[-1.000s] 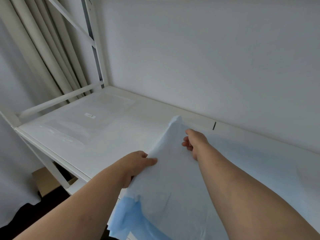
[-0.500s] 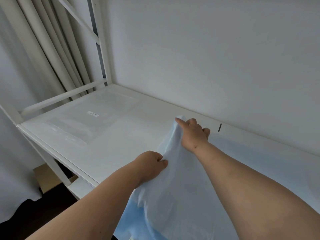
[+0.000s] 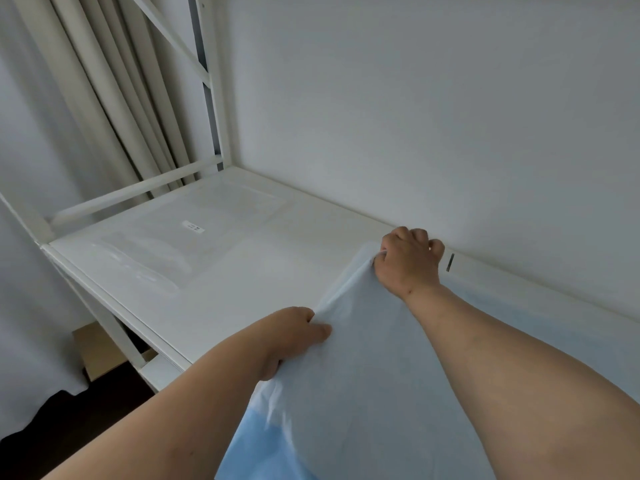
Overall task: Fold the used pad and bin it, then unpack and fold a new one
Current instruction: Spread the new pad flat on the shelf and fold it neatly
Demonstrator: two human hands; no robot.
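Note:
A pale blue pad [image 3: 367, 382] with a white top layer lies across the right half of the white shelf [image 3: 263, 271], its blue backing showing at the bottom edge. My right hand [image 3: 408, 261] grips the pad's far corner near the back wall. My left hand [image 3: 294, 337] pinches the pad's left edge closer to me. The edge between both hands is pulled taut. Farther left on the shelf lies a flat clear plastic package [image 3: 173, 237] with a small white label.
A white wall rises right behind the shelf. White frame bars [image 3: 135, 195] and beige curtains [image 3: 86, 98] stand at the left. Below the shelf's front edge sit a cardboard box [image 3: 100, 348] and a dark floor.
My right hand has carried the pad's corner away from me to the back of the shelf. My left hand followed forward with the edge. The pad now lies flatter.

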